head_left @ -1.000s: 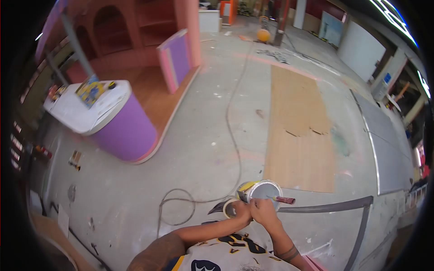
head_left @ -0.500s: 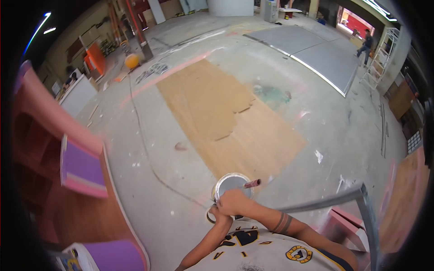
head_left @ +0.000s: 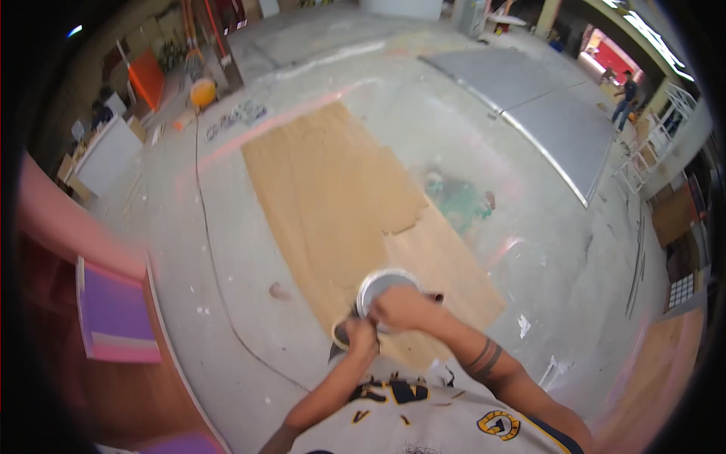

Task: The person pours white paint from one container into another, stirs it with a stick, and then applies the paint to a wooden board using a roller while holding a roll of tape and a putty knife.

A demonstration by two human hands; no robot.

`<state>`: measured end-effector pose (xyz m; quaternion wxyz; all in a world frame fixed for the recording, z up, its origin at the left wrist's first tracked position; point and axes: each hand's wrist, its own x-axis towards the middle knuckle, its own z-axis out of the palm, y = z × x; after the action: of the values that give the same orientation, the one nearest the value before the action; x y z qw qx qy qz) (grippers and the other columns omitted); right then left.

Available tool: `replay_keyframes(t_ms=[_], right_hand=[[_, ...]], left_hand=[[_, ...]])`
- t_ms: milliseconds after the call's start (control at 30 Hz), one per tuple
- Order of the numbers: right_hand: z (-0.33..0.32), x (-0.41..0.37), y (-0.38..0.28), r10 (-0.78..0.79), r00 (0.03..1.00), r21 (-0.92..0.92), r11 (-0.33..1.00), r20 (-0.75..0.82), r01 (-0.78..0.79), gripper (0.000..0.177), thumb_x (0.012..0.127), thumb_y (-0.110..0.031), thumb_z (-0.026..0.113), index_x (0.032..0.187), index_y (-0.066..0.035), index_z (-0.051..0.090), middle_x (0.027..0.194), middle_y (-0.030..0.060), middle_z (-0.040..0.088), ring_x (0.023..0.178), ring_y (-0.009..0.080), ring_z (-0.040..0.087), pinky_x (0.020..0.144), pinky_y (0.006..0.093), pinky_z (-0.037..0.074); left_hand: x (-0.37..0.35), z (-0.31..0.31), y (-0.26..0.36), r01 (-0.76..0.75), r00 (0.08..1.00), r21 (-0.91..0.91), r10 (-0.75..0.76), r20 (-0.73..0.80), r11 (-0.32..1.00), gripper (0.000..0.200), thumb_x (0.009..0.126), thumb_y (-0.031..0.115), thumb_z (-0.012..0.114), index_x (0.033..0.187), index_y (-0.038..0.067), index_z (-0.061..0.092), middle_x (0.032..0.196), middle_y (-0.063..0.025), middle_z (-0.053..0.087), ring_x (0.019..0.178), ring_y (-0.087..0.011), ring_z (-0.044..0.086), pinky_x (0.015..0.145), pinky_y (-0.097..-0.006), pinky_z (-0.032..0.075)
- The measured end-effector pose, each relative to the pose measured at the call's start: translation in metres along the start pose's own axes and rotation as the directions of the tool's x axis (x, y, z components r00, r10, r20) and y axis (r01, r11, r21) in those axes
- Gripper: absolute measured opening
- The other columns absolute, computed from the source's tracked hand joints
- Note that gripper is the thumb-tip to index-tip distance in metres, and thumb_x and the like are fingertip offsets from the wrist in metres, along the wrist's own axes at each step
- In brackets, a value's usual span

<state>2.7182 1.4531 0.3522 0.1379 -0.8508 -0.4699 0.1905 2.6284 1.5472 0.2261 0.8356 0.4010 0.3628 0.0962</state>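
Note:
A round container point(head_left: 370, 284) with a pale rim and grey inside is in front of my body, over the wooden sheet point(head_left: 302, 189). My right hand point(head_left: 397, 306) is closed at its near side and covers part of it. A dark reddish handle end point(head_left: 435, 297) sticks out to the right of that hand. My left hand point(head_left: 361, 335) is closed just to the lower left, touching or nearly touching the right. Beside it is a smaller ring-shaped object point(head_left: 337, 333) with a pale edge. What exactly the fingers grip is hidden and blurred.
A cable point(head_left: 204, 227) runs along the concrete floor at left. Pink and purple furniture point(head_left: 117, 303) stands at the left. A large grey panel point(head_left: 529, 91) lies at the back right, near a white ladder point(head_left: 654, 144) and a person point(head_left: 626, 98). An orange ball point(head_left: 203, 92) is farther back.
The view has shifted forward over the wooden sheet. The container and both hands now overlap its near part. The grey bar and pink box at lower right have left the view.

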Motion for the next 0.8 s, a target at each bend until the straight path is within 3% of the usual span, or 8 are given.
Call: replay_keyframes(t_ms=[67, 167, 233, 367, 467, 567, 633, 800], right_hand=[[-0.034, 0.022, 0.052, 0.095, 0.971, -0.039, 0.994, -0.218, -0.106, 0.022, 0.086, -0.023, 0.062, 0.078, -0.002, 0.066, 0.080, 0.0199, 0.066, 0.076, 0.0400, 0.064, 0.068, 0.0520, 0.049], [-0.099, 0.063, 0.121, 0.060, 0.846, -0.178, 0.967, -0.529, -0.180, 0.019, 0.083, -0.023, 0.067, 0.080, -0.004, 0.066, 0.083, 0.0169, 0.066, 0.082, 0.0369, 0.063, 0.068, 0.0484, 0.050], [-0.114, 0.079, 0.159, 0.254, 0.856, -0.338, 0.839, -0.451, -0.427, 0.021, 0.081, -0.025, 0.069, 0.085, -0.005, 0.068, 0.087, 0.0128, 0.067, 0.090, 0.0300, 0.062, 0.076, 0.0442, 0.049], [-0.121, 0.128, 0.217, 0.531, 0.758, -0.199, 0.753, -0.379, -0.628, 0.027, 0.079, -0.026, 0.071, 0.092, -0.003, 0.064, 0.076, 0.0158, 0.066, 0.068, 0.0328, 0.068, 0.058, 0.0448, 0.054], [-0.145, 0.161, 0.238, 0.713, 0.682, -0.079, 0.679, -0.163, -0.729, 0.027, 0.077, -0.025, 0.070, 0.093, -0.004, 0.067, 0.078, 0.0168, 0.070, 0.074, 0.0322, 0.071, 0.061, 0.0443, 0.055], [-0.166, 0.212, 0.303, 0.704, 0.701, -0.090, 0.695, -0.117, -0.713, 0.018, 0.076, -0.020, 0.068, 0.087, -0.005, 0.071, 0.078, 0.0172, 0.071, 0.074, 0.0318, 0.072, 0.063, 0.0436, 0.056], [-0.180, 0.243, 0.335, 0.689, 0.704, -0.083, 0.702, -0.173, -0.707, 0.012, 0.076, -0.015, 0.065, 0.079, -0.006, 0.072, 0.076, 0.0159, 0.071, 0.072, 0.0317, 0.072, 0.063, 0.0431, 0.056], [-0.239, 0.324, 0.439, 0.484, 0.865, -0.129, 0.857, -0.133, -0.500, 0.015, 0.080, -0.013, 0.061, 0.079, -0.007, 0.074, 0.078, 0.0142, 0.072, 0.074, 0.0297, 0.072, 0.063, 0.0420, 0.057]], left_hand=[[0.043, 0.033, 0.027, 0.055, 0.998, 0.242, -0.062, 0.020, 0.969, 0.023, 0.073, -0.006, 0.058, 0.095, -0.005, 0.051, 0.093, -0.0087, 0.058, 0.073, -0.0139, 0.056, 0.060, -0.0307, 0.048], [0.129, 0.089, 0.041, 0.087, 0.996, 0.254, -0.081, -0.033, 0.963, 0.037, 0.072, -0.004, 0.060, 0.104, -0.011, 0.042, 0.100, -0.0146, 0.054, 0.080, -0.0156, 0.055, 0.066, -0.0302, 0.049], [0.176, 0.107, 0.034, 0.099, 0.995, 0.304, -0.095, -0.025, 0.948, 0.045, 0.072, -0.003, 0.059, 0.110, -0.014, 0.036, 0.104, -0.0173, 0.051, 0.085, -0.0168, 0.055, 0.071, -0.0296, 0.049], [0.264, 0.188, 0.057, 0.034, 0.999, 0.405, -0.024, -0.031, 0.914, 0.061, 0.073, -0.002, 0.059, 0.119, -0.020, 0.024, 0.110, -0.0217, 0.047, 0.098, -0.0193, 0.053, 0.082, -0.0279, 0.047], [0.287, 0.252, 0.107, 0.051, 0.998, 0.421, -0.038, -0.040, 0.906, 0.064, 0.072, -0.003, 0.058, 0.121, -0.022, 0.022, 0.107, -0.0208, 0.049, 0.094, -0.0198, 0.054, 0.082, -0.0279, 0.048], [0.362, 0.303, 0.105, 0.004, 1.000, 0.423, -0.001, -0.008, 0.906, 0.061, 0.072, -0.003, 0.057, 0.120, -0.021, 0.023, 0.101, -0.0171, 0.051, 0.087, -0.0191, 0.056, 0.078, -0.0284, 0.049], [0.400, 0.344, 0.116, 0.082, 0.997, 0.364, -0.071, -0.044, 0.928, 0.044, 0.065, -0.003, 0.061, 0.101, -0.014, 0.037, 0.085, -0.0119, 0.052, 0.069, -0.0182, 0.052, 0.062, -0.0321, 0.046], [0.545, 0.425, 0.103, 0.009, 1.000, 0.314, -0.008, -0.005, 0.949, 0.028, 0.064, -0.004, 0.062, 0.089, -0.013, 0.053, 0.084, -0.0125, 0.055, 0.072, -0.0224, 0.057, 0.060, -0.0344, 0.045]])
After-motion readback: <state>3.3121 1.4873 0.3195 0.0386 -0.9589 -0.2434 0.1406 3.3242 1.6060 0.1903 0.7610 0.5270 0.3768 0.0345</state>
